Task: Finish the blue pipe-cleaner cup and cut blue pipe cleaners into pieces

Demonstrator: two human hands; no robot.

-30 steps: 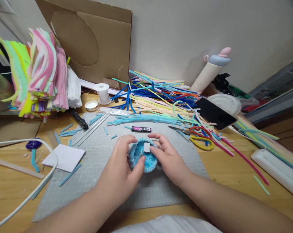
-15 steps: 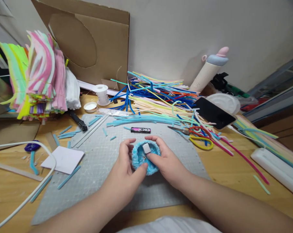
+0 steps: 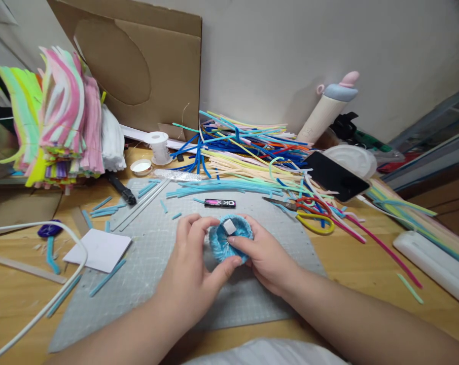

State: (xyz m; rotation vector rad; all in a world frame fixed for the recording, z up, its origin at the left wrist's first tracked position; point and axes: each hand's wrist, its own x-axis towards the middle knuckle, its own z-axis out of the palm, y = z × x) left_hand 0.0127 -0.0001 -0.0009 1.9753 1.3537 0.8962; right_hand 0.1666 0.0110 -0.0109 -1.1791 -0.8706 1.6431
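Observation:
Both of my hands hold a small fuzzy light-blue cup made of coiled pipe cleaner, just above the grey cutting mat. My left hand grips its left side, thumb under the rim and fingers over the top. My right hand cups its right side, the thumb pressing on a small white square piece that sits in the cup's opening. The cup's mouth faces up and away from me.
A pile of coloured pipe cleaners lies behind the mat, with a black lighter, scissors and a phone nearby. Felt stacks and cardboard stand left; a white paper square and a white cable lie left.
The cup has been turned and drawn slightly tighter between both hands. My right thumb has shifted onto the white piece, and my left fingers have closed further over the rim.

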